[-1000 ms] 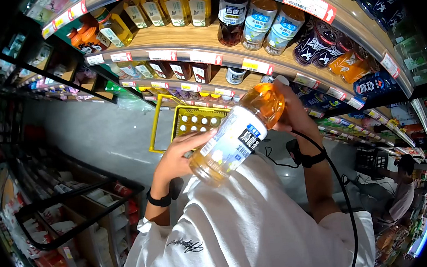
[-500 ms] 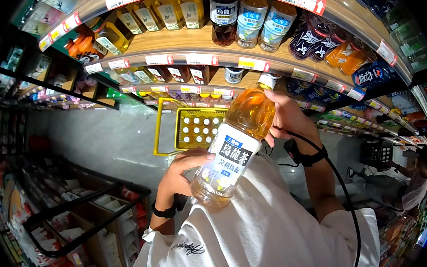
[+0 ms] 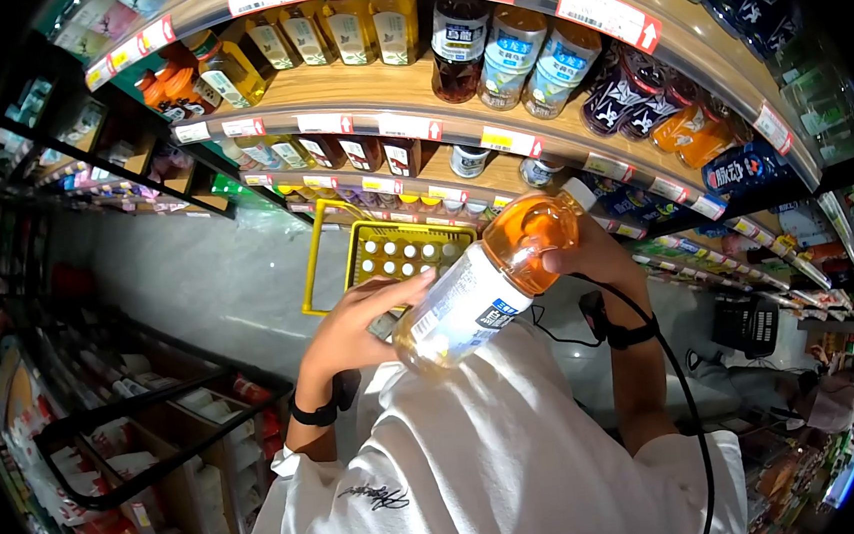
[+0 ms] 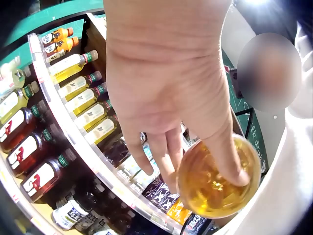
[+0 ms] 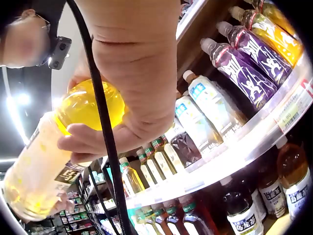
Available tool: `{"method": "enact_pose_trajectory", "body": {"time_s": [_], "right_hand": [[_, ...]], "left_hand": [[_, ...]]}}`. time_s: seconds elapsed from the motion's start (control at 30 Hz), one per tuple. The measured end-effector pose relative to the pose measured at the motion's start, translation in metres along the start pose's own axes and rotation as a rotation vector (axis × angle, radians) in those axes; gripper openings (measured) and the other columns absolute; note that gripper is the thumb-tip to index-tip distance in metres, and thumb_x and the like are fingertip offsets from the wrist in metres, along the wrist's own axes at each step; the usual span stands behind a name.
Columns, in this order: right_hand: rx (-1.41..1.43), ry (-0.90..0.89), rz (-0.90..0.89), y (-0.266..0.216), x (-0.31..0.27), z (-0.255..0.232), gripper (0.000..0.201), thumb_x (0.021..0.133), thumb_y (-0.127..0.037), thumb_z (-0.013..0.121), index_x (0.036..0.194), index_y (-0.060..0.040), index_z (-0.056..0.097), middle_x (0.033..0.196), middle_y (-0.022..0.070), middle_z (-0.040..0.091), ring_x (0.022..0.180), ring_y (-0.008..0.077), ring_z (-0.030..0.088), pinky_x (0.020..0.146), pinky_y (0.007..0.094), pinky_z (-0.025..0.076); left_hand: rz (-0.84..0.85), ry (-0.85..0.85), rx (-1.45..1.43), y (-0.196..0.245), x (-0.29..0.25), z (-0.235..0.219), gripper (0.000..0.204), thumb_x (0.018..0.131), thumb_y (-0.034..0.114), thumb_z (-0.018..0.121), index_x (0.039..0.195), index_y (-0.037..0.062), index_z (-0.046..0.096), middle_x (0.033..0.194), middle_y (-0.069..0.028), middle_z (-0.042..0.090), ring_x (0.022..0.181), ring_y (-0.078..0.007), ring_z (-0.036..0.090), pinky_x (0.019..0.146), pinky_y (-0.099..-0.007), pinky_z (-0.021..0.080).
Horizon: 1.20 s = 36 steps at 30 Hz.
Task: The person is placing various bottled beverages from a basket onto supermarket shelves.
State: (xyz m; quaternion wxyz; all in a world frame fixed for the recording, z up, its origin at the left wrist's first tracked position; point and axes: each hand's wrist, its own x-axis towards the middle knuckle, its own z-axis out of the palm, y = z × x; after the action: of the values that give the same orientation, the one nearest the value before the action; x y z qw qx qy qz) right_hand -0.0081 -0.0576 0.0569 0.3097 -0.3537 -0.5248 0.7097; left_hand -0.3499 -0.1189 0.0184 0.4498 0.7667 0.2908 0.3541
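Note:
A large bottle of amber oolong tea [image 3: 470,304] lies slanted in front of the white shirt, its white cap toward the upper right. My right hand [image 3: 604,253] grips it around the shoulder below the cap; in the right wrist view fingers [image 5: 93,139] curl over the yellow-looking liquid. At the lower end, my left hand [image 3: 349,325] holds the bottle, thumb along its side. The left wrist view has the thumb [image 4: 227,156] across the round bottle base [image 4: 210,196]. The label shows a barcode and part of its dark name panel.
A curved drink shelf [image 3: 362,76] with several bottles stands ahead, price tags along its edges. Below the hands, a yellow basket [image 3: 349,273] holds several white-capped bottles. A black cable [image 3: 678,378] runs along the right arm. A black-railed display [image 3: 58,427] stands at left; another person is at right.
The bottle swung more upright with its label facing up, then tipped back toward the right and rolled, so the name panel now faces partly away. Both hands have kept hold.

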Motion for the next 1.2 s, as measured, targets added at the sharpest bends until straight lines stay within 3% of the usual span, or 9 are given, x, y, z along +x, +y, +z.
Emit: {"method": "enact_pose_trajectory", "body": {"time_s": [0.1,0.13,0.3,0.43,0.5,0.83,0.93,1.03,1.2], "right_hand": [[-0.116,0.11,-0.106,-0.004,-0.007,-0.001,0.071,0.081,-0.021,0.092,0.14,-0.0017,0.056,0.124,0.006,0.067,0.12,0.015,0.059,0.105,0.0323,0.047],[-0.143,0.201,-0.083,-0.004,-0.009,0.001,0.07,0.08,-0.015,0.092,0.138,-0.0019,0.056,0.123,0.0064,0.068,0.117,0.016,0.062,0.101,0.0324,0.051],[-0.223,0.289,-0.149,0.011,0.005,0.002,0.059,0.083,-0.017,0.09,0.131,-0.0016,0.06,0.12,0.007,0.069,0.11,0.0163,0.067,0.093,0.0322,0.055],[-0.921,0.435,-0.226,0.024,0.024,0.01,0.057,0.074,-0.029,0.092,0.12,-0.0084,0.064,0.108,0.0159,0.074,0.099,0.0331,0.074,0.087,0.0391,0.058],[-1.013,0.518,-0.136,0.036,0.032,0.015,0.057,0.074,-0.031,0.09,0.121,-0.0118,0.063,0.111,0.0138,0.074,0.103,0.0354,0.073,0.087,0.0422,0.059],[-1.221,0.574,-0.313,0.127,0.07,-0.065,0.071,0.076,-0.039,0.089,0.134,-0.0137,0.057,0.111,0.02,0.073,0.094,0.0438,0.074,0.075,0.0513,0.061],[-1.217,0.613,-0.116,0.137,0.085,-0.078,0.075,0.077,-0.041,0.087,0.139,-0.0124,0.055,0.111,0.0225,0.074,0.095,0.0449,0.073,0.077,0.0526,0.061],[-1.238,0.703,-0.277,0.155,0.104,-0.092,0.076,0.076,-0.043,0.088,0.137,-0.011,0.058,0.108,0.0234,0.076,0.097,0.045,0.073,0.08,0.0534,0.061],[-1.201,0.726,-0.223,0.168,0.123,-0.111,0.064,0.074,-0.047,0.09,0.122,-0.009,0.069,0.103,0.0214,0.077,0.096,0.0428,0.074,0.083,0.0525,0.061]], "left_hand": [[-0.106,-0.051,0.249,0.002,0.011,0.004,0.089,0.073,-0.003,0.081,0.156,0.0084,0.051,0.139,-0.0197,0.067,0.128,-0.0366,0.064,0.11,-0.0443,0.048],[-0.098,-0.074,0.355,-0.002,0.013,0.008,0.084,0.081,-0.005,0.07,0.16,0.0091,0.044,0.151,-0.019,0.058,0.138,-0.0381,0.056,0.114,-0.0448,0.044],[-0.125,-0.003,0.524,-0.007,0.025,0.02,0.076,0.091,0.009,0.068,0.162,0.0113,0.039,0.156,-0.0161,0.053,0.141,-0.0378,0.052,0.116,-0.0484,0.043],[-0.12,-0.035,0.485,-0.001,0.022,0.008,0.069,0.096,0.024,0.073,0.157,0.0099,0.045,0.15,-0.0167,0.058,0.133,-0.0392,0.057,0.116,-0.0508,0.043],[-0.177,-0.033,0.479,-0.006,0.011,0.0,0.065,0.096,0.024,0.073,0.154,0.0092,0.049,0.147,-0.0168,0.062,0.13,-0.0384,0.06,0.114,-0.0501,0.044],[-0.352,0.208,0.512,-0.018,-0.036,-0.019,0.051,0.098,0.029,0.07,0.141,0.0025,0.061,0.125,-0.0233,0.071,0.116,-0.0409,0.067,0.105,-0.0483,0.049],[-0.358,0.233,0.531,-0.023,-0.04,-0.018,0.049,0.098,0.029,0.07,0.139,0.0021,0.063,0.122,-0.0239,0.072,0.113,-0.0411,0.068,0.102,-0.0481,0.05],[-0.344,0.242,0.56,-0.026,-0.041,-0.017,0.047,0.098,0.029,0.069,0.136,0.002,0.064,0.118,-0.0238,0.073,0.109,-0.0412,0.068,0.1,-0.0483,0.05],[-0.376,0.241,0.574,-0.031,-0.042,-0.015,0.043,0.099,0.03,0.068,0.132,0.0021,0.065,0.11,-0.0233,0.074,0.105,-0.0411,0.069,0.098,-0.0486,0.05]]}}
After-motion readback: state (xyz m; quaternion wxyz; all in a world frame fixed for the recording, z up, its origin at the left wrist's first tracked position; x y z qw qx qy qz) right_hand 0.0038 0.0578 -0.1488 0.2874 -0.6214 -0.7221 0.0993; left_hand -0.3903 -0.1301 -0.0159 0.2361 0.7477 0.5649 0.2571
